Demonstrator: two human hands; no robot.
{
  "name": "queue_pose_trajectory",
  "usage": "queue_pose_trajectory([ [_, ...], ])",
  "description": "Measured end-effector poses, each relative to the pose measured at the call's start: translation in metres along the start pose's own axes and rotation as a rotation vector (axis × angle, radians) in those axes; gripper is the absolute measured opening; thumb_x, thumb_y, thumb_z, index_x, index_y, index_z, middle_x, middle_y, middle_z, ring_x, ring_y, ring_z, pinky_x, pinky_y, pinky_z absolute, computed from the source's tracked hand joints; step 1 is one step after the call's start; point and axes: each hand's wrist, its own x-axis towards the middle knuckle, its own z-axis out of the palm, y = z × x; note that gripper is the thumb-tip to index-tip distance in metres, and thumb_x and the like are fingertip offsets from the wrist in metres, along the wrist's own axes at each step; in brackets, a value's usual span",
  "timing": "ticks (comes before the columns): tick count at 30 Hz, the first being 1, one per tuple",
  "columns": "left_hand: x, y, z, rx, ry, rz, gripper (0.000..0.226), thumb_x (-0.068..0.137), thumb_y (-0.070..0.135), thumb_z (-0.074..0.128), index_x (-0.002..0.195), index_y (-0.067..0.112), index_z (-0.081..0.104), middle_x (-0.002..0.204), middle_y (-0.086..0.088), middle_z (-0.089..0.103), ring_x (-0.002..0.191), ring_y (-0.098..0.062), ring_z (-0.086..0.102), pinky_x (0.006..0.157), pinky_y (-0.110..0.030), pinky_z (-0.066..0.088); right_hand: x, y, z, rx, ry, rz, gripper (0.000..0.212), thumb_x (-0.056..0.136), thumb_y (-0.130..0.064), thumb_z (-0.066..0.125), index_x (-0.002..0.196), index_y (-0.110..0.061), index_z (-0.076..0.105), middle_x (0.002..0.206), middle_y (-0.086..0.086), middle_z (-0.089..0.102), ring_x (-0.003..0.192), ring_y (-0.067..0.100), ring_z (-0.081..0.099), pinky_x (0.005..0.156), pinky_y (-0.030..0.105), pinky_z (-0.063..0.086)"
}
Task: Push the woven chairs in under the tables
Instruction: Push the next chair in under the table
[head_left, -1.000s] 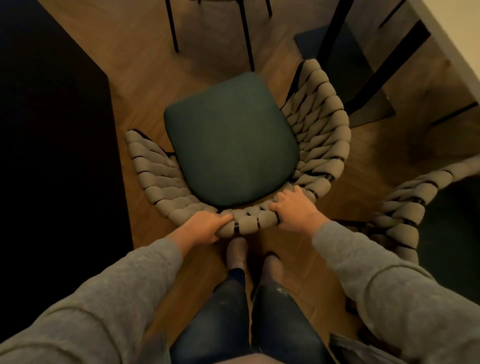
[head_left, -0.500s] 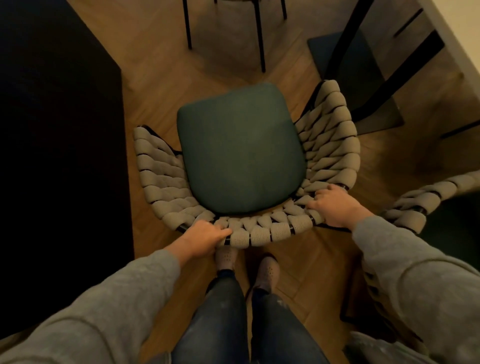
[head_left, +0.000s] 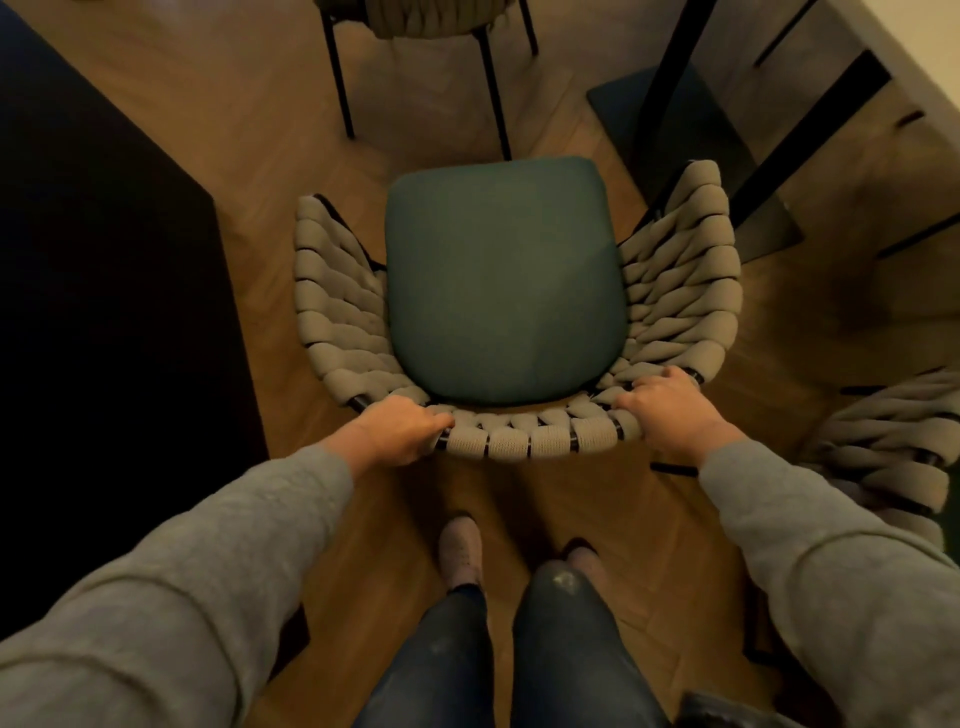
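Gripping the back rim of the woven chair (head_left: 524, 441) with left hand (head_left: 400, 431) and right hand (head_left: 667, 410), both curled over it. Stands out on the floor (head_left: 280, 156) beside the dark table (head_left: 104, 270), not yet pushed under.

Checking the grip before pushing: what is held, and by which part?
The woven chair, by the top rim of its backrest: left hand on the rim's left, right hand on its right.

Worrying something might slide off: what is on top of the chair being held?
A green cushion lies on the chair, with nothing on it. The left hand and right hand grip the woven back rim. The seat base under the cushion is covered.
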Motion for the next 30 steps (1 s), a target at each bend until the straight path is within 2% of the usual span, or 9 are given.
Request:
queue_pose_trajectory([
  [6,0.028,-0.067,-0.035,0.039,0.007,0.033,0.037,0.091,0.019,0.055,0.127,0.018,0.05,0.117,-0.004,0.063,0.105,-0.023,0.062,0.088,-0.033,0.047,0.041,0.003,-0.031,0.024,0.01,0.092,0.036,0.087,-0.029,0.061,0.122,-0.035,0.054,0.112,-0.007,0.064,0.113,0.017,0.055,0.1,0.04,0.036],
  [11,0.057,-0.11,-0.069,0.069,0.02,0.037,0.044,0.09,0.02,0.058,0.132,0.02,0.047,0.122,-0.003,0.061,0.109,-0.022,0.06,0.093,-0.034,0.047,0.076,0.018,-0.061,0.07,-0.02,0.125,0.038,0.088,-0.029,0.059,0.124,-0.037,0.053,0.112,-0.006,0.064,0.112,0.019,0.056,0.1,0.042,0.036],
  [13,0.066,-0.125,-0.074,0.082,0.03,0.032,0.045,0.089,0.022,0.059,0.132,0.023,0.046,0.125,-0.001,0.06,0.113,-0.021,0.058,0.094,-0.033,0.044,0.089,0.024,-0.07,0.093,-0.061,0.114,0.044,0.088,-0.028,0.06,0.13,-0.037,0.05,0.127,-0.005,0.06,0.127,0.021,0.048,0.11,0.052,0.029],
  [15,0.079,-0.144,-0.079,0.07,0.047,0.001,0.056,0.087,0.026,0.061,0.14,0.026,0.041,0.14,-0.001,0.05,0.128,-0.021,0.048,0.106,-0.036,0.036,0.103,0.032,-0.079,0.062,-0.076,0.07,0.055,0.088,-0.026,0.061,0.139,-0.035,0.045,0.146,-0.004,0.047,0.145,0.023,0.027,0.115,0.064,0.009],
  [17,0.086,-0.16,-0.083,0.059,0.048,-0.028,0.068,0.086,0.03,0.063,0.147,0.027,0.033,0.149,0.0,0.041,0.137,-0.022,0.038,0.114,-0.044,0.026,0.112,0.038,-0.09,0.085,-0.098,0.053,0.052,0.086,-0.026,0.06,0.136,-0.035,0.049,0.14,-0.005,0.052,0.143,0.024,0.032,0.116,0.063,0.009],
  [20,0.087,-0.169,-0.087,0.085,0.027,0.008,0.047,0.087,0.028,0.06,0.133,0.029,0.048,0.122,0.0,0.061,0.113,-0.019,0.058,0.095,-0.035,0.043,0.118,0.035,-0.096,0.151,-0.084,0.094,0.036,0.085,-0.027,0.057,0.12,-0.038,0.055,0.106,-0.008,0.065,0.109,0.019,0.059,0.102,0.043,0.038],
  [22,0.087,-0.172,-0.084,0.088,0.061,0.032,0.041,0.088,0.025,0.059,0.128,0.028,0.051,0.112,0.001,0.064,0.101,-0.017,0.061,0.084,-0.029,0.048,0.121,0.03,-0.096,0.128,-0.083,0.104,0.034,0.087,-0.029,0.057,0.12,-0.038,0.055,0.104,-0.008,0.065,0.106,0.018,0.059,0.098,0.039,0.035],
  [26,0.082,-0.189,-0.08,0.11,0.079,0.104,0.038,0.088,0.024,0.059,0.125,0.026,0.054,0.11,0.0,0.065,0.098,-0.019,0.062,0.081,-0.029,0.05,0.119,0.01,-0.101,0.151,-0.129,0.178,0.037,0.09,-0.03,0.06,0.126,-0.038,0.054,0.113,-0.006,0.065,0.115,0.018,0.056,0.104,0.041,0.029],
  [30,0.07,-0.221,-0.077,0.193,0.059,0.193,0.032,0.089,0.027,0.058,0.121,0.027,0.055,0.108,0.001,0.066,0.096,-0.017,0.063,0.081,-0.029,0.049,0.112,-0.047,-0.1,0.277,-0.093,0.278,0.036,0.089,-0.031,0.058,0.124,-0.037,0.054,0.109,-0.007,0.065,0.112,0.017,0.057,0.104,0.041,0.028],
])
